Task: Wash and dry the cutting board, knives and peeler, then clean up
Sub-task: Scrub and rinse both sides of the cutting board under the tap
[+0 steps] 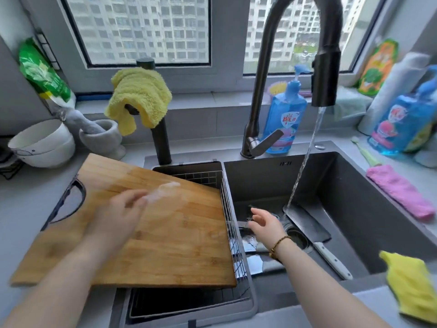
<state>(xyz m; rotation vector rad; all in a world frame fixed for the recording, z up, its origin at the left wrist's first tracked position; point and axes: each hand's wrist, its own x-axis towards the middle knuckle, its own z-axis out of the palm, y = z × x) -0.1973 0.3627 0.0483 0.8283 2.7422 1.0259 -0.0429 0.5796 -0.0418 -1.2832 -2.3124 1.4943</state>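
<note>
The left hand's fingers (139, 197) lie stretched out and flat over the cutting board (177, 245), gripping nothing; a whitish smear at their tips may be suds or only blur. The right hand's fingers (256, 213) are loosely spread and empty, hovering in the sink (354, 197) just above the blades lying there. That is the main risk: reaching down unsighted among a wet cleaver (307, 223) and a white-handled knife (331, 259) could nick a finger. The board is the second one. It rests partly on the counter and partly over the wire basket (227, 197), so a hard push near its right edge could tip or slide it towards the knives. The left hand (118, 216) comes in palm down, forearm angled across the board's lower half. The right hand (267, 223) is tilted thumb up, wrist bent slightly, beside the stream from the faucet (324, 79). I cannot pick out the peeler.
</note>
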